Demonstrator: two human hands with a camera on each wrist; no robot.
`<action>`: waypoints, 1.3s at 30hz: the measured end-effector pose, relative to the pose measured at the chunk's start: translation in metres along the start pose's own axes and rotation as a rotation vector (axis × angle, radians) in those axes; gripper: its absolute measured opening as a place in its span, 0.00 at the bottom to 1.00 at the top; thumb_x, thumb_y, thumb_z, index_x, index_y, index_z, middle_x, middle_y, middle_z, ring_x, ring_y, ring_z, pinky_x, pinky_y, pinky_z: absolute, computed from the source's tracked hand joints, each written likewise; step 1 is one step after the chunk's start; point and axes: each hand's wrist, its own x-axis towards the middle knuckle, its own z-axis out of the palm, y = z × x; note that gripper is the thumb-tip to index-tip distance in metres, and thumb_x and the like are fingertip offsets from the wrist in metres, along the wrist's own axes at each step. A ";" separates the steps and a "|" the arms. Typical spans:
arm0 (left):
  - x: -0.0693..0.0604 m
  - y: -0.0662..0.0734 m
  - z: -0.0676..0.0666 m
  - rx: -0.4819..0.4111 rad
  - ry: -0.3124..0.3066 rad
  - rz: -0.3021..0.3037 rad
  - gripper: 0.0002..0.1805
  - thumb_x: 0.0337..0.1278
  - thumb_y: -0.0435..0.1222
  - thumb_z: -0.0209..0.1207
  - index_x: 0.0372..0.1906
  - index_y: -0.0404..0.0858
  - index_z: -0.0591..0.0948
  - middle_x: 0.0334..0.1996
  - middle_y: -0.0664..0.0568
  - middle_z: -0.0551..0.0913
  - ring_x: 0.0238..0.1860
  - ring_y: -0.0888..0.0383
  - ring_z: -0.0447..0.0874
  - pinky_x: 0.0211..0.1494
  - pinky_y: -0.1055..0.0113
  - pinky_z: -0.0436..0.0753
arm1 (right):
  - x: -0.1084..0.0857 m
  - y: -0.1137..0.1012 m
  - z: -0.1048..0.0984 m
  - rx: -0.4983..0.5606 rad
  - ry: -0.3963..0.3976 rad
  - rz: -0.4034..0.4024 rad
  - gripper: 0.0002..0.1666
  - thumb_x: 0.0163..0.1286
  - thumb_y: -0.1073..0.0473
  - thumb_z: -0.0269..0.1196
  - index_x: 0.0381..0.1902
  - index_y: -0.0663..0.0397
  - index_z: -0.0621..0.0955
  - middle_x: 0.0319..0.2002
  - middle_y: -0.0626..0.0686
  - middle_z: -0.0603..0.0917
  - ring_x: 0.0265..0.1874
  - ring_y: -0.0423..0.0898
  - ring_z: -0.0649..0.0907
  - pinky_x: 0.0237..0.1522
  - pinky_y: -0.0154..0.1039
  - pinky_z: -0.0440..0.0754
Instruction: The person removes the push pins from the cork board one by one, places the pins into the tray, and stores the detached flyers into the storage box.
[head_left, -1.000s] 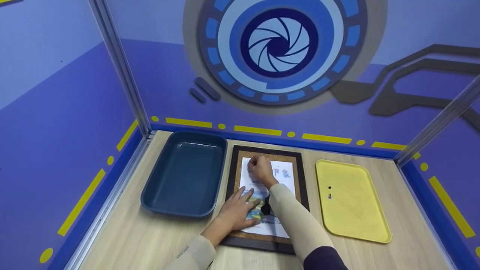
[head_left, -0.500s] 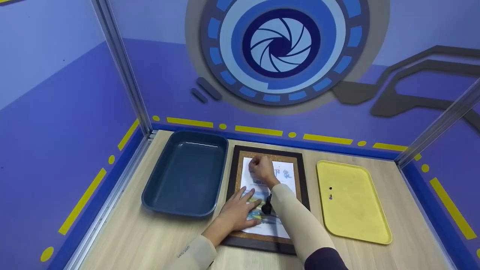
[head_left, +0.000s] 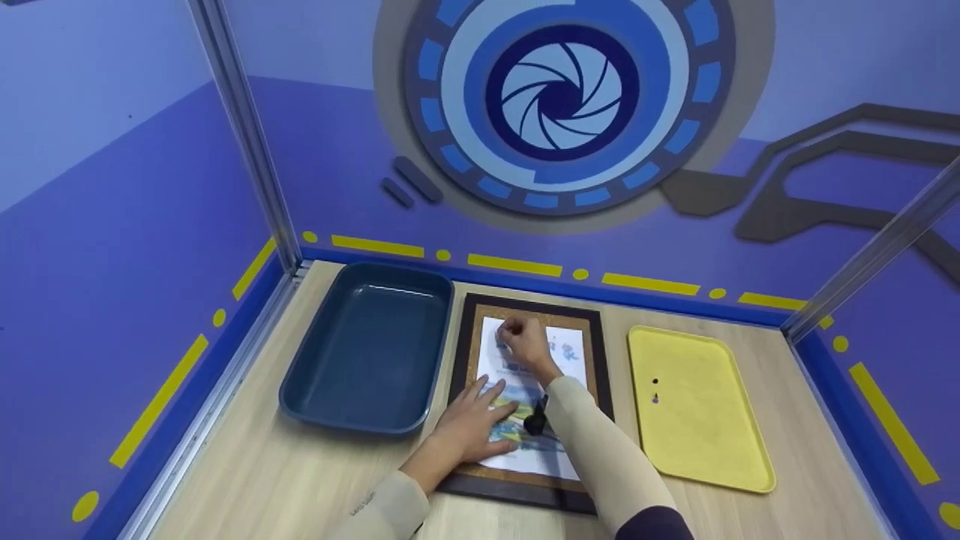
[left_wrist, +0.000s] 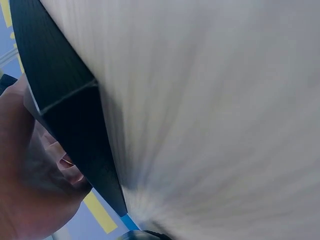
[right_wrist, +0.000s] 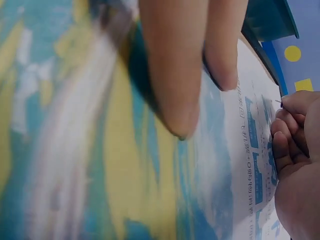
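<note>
A printed paper sheet (head_left: pixel 571 375) with a colourful picture lies on a dark-framed cork board (head_left: pixel 536 313). My left hand (head_left: pixel 476 424) rests on its lower left part, fingers spread. Over the sheet's upper left, my right hand (head_left: pixel 527 343) pinches a small pushpin (right_wrist: pixel 278 101) between thumb and finger; its thin metal point shows in the right wrist view. There the left hand's fingers (right_wrist: pixel 175 75) lie over the picture. The left wrist view shows the board's dark edge (left_wrist: pixel 82 142) beside the left hand (left_wrist: pixel 25 170).
A deep dark blue tray (head_left: pixel 360 360) stands left of the board. On the right, a shallow yellow tray (head_left: pixel 705 420) holds two small dark pieces (head_left: pixel 655 390). A blue wall panel (head_left: pixel 330 180) rises behind the wooden table (head_left: pixel 247 450).
My right hand has shifted slightly right and towards me over the sheet, showing more of the print beneath it. The left hand stays in place. The head view has tilted slightly.
</note>
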 end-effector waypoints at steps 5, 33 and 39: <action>0.001 0.001 0.000 -0.002 -0.009 0.003 0.40 0.69 0.69 0.54 0.80 0.59 0.71 0.84 0.48 0.58 0.83 0.41 0.52 0.82 0.48 0.60 | -0.010 -0.001 -0.007 0.030 0.000 -0.042 0.05 0.72 0.66 0.69 0.33 0.57 0.89 0.29 0.49 0.86 0.30 0.43 0.82 0.36 0.39 0.81; -0.005 0.005 -0.005 -0.115 -0.020 0.000 0.39 0.71 0.63 0.58 0.81 0.53 0.70 0.84 0.44 0.57 0.84 0.38 0.50 0.82 0.41 0.58 | -0.158 0.038 -0.199 0.232 0.452 0.010 0.07 0.70 0.72 0.70 0.40 0.76 0.86 0.35 0.70 0.87 0.29 0.45 0.85 0.30 0.29 0.83; -0.005 0.004 -0.005 -0.134 -0.013 0.007 0.39 0.71 0.62 0.60 0.80 0.51 0.71 0.84 0.43 0.57 0.84 0.37 0.50 0.81 0.41 0.58 | -0.172 0.091 -0.224 0.186 0.500 0.102 0.10 0.72 0.66 0.71 0.42 0.72 0.88 0.37 0.66 0.88 0.29 0.38 0.85 0.33 0.26 0.83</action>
